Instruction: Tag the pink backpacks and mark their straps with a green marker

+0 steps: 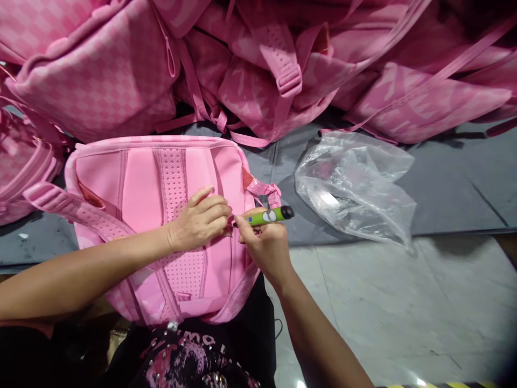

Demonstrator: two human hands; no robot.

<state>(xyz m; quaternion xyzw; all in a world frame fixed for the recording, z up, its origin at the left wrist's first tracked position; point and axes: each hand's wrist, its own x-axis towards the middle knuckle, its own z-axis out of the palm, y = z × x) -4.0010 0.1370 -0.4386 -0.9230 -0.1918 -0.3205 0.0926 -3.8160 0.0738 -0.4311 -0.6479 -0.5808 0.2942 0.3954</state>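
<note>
A pink backpack [139, 186] lies with its back panel up, close in front of my body, its shoulder straps loose at both sides. On this panel rests my left hand [204, 215], its fingers bent and drawn together; what its fingertips pinch, if anything, is hidden. Close against it, my right hand [264, 237] is closed round a green marker pen [264, 216] with a black end. The pen's dark tip points left, at the spot on the panel beside my left fingertips. Whether it touches the fabric is hard to see.
Pink backpacks [109, 70] are piled along the far side of the grey-covered table [452, 183]. A crumpled clear plastic bag [355, 188] lies right of the backpack, overhanging the front edge. Another pink bag [24, 167] stands at the left. Pale tiled floor [375, 302] shows below right.
</note>
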